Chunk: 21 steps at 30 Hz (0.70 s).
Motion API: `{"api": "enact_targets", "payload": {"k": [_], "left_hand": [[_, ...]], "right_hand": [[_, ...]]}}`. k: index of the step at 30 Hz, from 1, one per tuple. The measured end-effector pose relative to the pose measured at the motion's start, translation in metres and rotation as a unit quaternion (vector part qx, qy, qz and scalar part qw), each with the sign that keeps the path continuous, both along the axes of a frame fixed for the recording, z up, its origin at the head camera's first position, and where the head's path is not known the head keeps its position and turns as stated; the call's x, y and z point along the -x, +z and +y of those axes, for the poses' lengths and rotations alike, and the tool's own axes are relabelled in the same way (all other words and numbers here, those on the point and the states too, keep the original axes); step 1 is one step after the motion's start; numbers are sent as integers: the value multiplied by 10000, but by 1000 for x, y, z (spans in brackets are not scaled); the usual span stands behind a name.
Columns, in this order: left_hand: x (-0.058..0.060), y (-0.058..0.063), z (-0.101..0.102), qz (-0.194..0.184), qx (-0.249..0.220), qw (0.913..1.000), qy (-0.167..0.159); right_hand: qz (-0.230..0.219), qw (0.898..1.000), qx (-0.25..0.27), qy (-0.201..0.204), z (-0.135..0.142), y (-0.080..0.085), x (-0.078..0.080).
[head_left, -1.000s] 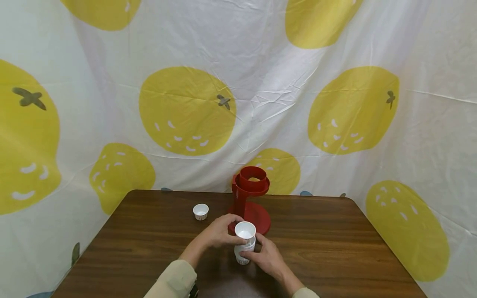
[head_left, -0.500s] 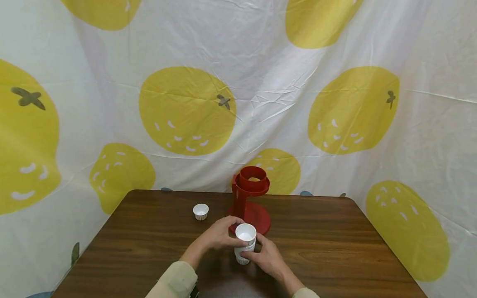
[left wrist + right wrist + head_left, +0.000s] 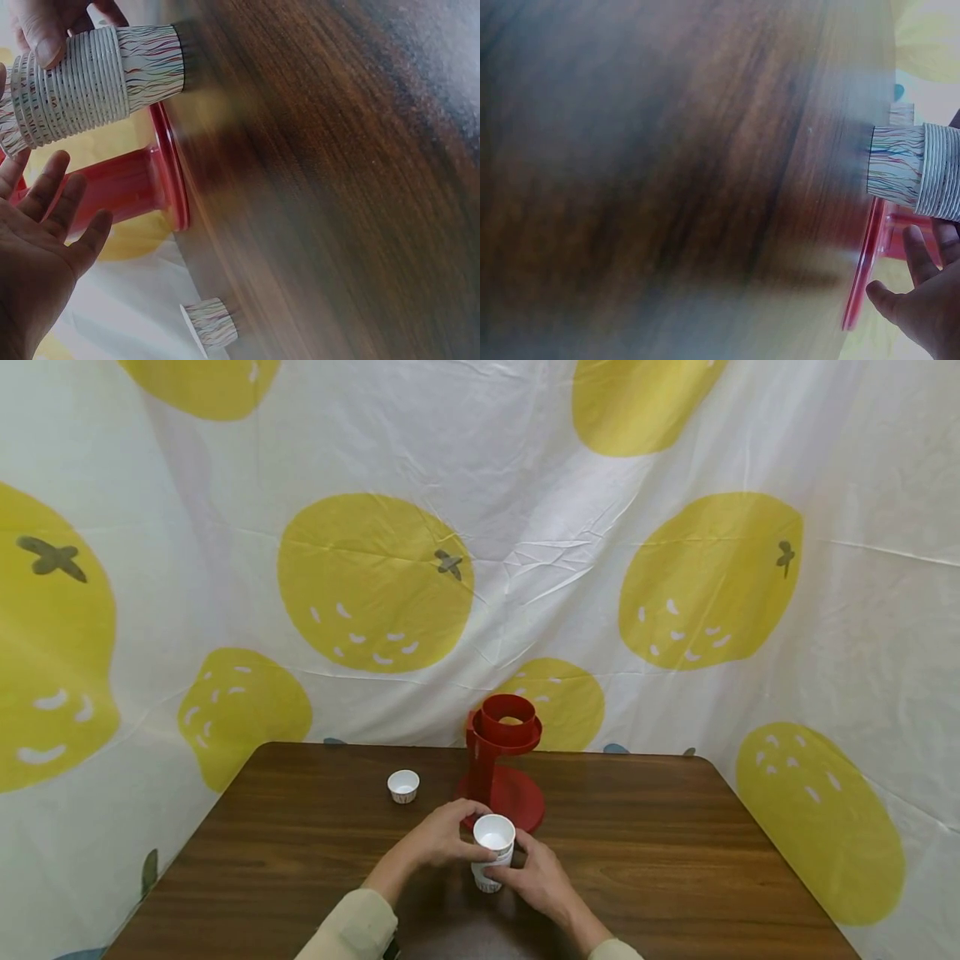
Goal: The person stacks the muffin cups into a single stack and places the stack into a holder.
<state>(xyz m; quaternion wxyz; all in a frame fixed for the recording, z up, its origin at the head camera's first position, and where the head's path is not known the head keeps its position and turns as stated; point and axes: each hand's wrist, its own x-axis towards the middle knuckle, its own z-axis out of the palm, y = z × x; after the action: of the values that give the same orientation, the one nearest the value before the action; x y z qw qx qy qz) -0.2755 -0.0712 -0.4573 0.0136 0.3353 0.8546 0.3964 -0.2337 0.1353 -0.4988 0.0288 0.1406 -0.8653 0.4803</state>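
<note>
A tall stack of nested white paper baking cups point(image 3: 492, 870) with coloured wavy lines stands upright on the table, many rims showing in the left wrist view. My left hand point(image 3: 442, 837) pinches the topmost baking cup point(image 3: 494, 832), thumb at the near side and index finger at the far side; its other fingers point(image 3: 91, 238) are spread away from the stack. Lower down, my right hand point(image 3: 542, 877) grips the stack between thumb and fingers, its lower fingers point(image 3: 885, 296) spread. The top cup sits in the stack, its inside bare and white.
Right behind the stack stands a red plastic holder point(image 3: 517, 797) with a round base, an upright post and a ring-shaped top. A single baking cup point(image 3: 403, 787) stands to its left on the brown wooden table point(image 3: 637, 860). A lemon-print curtain point(image 3: 525, 568) hangs behind.
My left hand has come down slightly with the top cup, which now sits lower in the stack. My right hand has stayed in place round the stack.
</note>
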Motion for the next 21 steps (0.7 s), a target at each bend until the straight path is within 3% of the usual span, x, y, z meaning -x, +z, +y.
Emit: {"api": "enact_targets", "payload": {"k": [21], "left_hand": [[0, -8, -3, 228, 45, 9997, -118]], "right_hand": [[-19, 10000, 86, -5, -1, 0, -1]]}}
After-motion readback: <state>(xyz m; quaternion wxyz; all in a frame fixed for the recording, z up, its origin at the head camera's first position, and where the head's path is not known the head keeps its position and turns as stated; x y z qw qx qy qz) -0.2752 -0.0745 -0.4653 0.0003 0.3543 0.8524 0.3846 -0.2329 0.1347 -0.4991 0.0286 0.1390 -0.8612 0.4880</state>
